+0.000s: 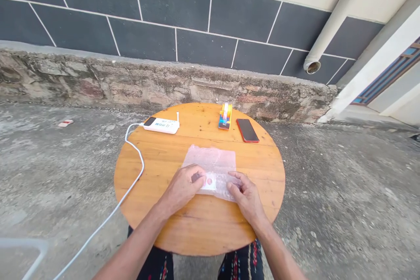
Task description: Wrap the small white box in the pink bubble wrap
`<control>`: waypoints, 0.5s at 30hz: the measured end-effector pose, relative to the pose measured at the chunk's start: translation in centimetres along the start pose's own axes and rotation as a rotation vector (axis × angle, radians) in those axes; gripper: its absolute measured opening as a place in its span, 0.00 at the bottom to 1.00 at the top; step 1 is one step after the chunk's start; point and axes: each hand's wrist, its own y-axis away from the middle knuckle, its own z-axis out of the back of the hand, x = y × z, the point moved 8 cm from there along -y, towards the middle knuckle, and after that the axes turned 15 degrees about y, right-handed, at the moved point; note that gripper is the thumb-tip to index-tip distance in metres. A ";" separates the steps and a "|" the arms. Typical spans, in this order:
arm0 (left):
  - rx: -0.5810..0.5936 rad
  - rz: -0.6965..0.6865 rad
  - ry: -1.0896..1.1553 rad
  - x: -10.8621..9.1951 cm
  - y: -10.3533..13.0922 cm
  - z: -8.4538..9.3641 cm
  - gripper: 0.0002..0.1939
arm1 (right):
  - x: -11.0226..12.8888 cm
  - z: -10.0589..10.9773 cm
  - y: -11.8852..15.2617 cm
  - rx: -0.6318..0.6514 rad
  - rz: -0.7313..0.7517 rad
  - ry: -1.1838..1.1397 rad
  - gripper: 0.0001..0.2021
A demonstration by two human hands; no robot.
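Bubble wrap pinched in left fingers, beside white item; right fingers (parted, curled) touching wrap.

We see the table as wood, orange-brown, smooth, light sheen, grain and small knots showing. Wrap: thin clear plastic, pinkish, bubbly, slightly shiny. Power strip and cord look like smooth white plastic. Tape dispenser: bright plastic. Phone: dark, smooth, glossy face. Ground: rough matt concrete. Wall base: rough stone. Tiles smooth, dark. Pipe: smooth, looks plastic. Trousers: patterned cloth.
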 end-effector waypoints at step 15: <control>0.036 0.071 0.077 1.8 -0.5 -0.1 0.07 | 4.6 3.7 3.6 -0.481 0.279 0.504 0.12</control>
